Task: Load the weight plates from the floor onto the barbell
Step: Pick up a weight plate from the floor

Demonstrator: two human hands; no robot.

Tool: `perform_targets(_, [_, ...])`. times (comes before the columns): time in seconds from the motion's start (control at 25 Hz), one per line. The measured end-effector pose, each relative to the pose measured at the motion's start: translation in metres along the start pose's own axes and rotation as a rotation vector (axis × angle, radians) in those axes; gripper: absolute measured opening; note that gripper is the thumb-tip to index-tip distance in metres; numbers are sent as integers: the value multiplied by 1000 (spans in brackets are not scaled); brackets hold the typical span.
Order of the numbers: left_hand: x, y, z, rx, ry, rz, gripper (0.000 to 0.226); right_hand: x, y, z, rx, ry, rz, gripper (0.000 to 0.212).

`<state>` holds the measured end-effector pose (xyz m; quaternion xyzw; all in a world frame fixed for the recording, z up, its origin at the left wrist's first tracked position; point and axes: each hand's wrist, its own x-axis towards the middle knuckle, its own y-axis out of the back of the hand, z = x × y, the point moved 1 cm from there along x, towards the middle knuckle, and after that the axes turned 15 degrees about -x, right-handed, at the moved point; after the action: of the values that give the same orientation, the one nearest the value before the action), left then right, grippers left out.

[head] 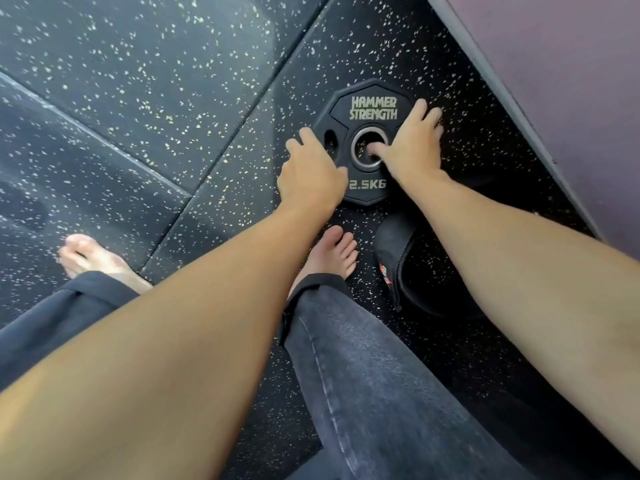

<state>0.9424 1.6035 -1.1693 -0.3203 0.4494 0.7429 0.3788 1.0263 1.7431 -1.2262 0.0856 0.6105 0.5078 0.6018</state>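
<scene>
- Black rubber weight plate [367, 133], marked 2.5KG, lying flat on the speckled floor [138, 98], far right of the scene, just beyond the bare right foot [332, 251].
- Right hand [412, 147] spread over the plate's right side, thumb dipped into the steel-ringed centre hole [369, 148], fingers reaching past the far right rim; grip half formed, looks like hooking rather than clenched.
- Left hand [308, 174] resting on the plate's near left edge, fingers relaxed beside a handle slot; grip released, nothing held.
- No barbell in view.
- Judged stage: very start of one lift, plate not yet off the floor; raising, carrying and sliding onto the bar all left.
- Black strap [391, 258] lying near the foot, untouched.
</scene>
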Motion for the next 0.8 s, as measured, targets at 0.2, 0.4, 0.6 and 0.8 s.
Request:
perform_targets(0.2, [-2, 26, -9, -25, 19, 39, 55, -2, 22, -2, 36, -38, 61, 87])
perform_targets(0.4, [-21, 54, 3, -71, -26, 52, 51, -38, 58, -27, -52, 145, 251, 88])
perform_targets(0.6, [-46, 98, 13, -130, -43, 91, 64, -81, 118, -57, -128, 361, 352, 79])
perform_targets(0.8, [-98, 181, 46, -376, -122, 157, 109, -142, 228, -65, 87, 403, 370, 74])
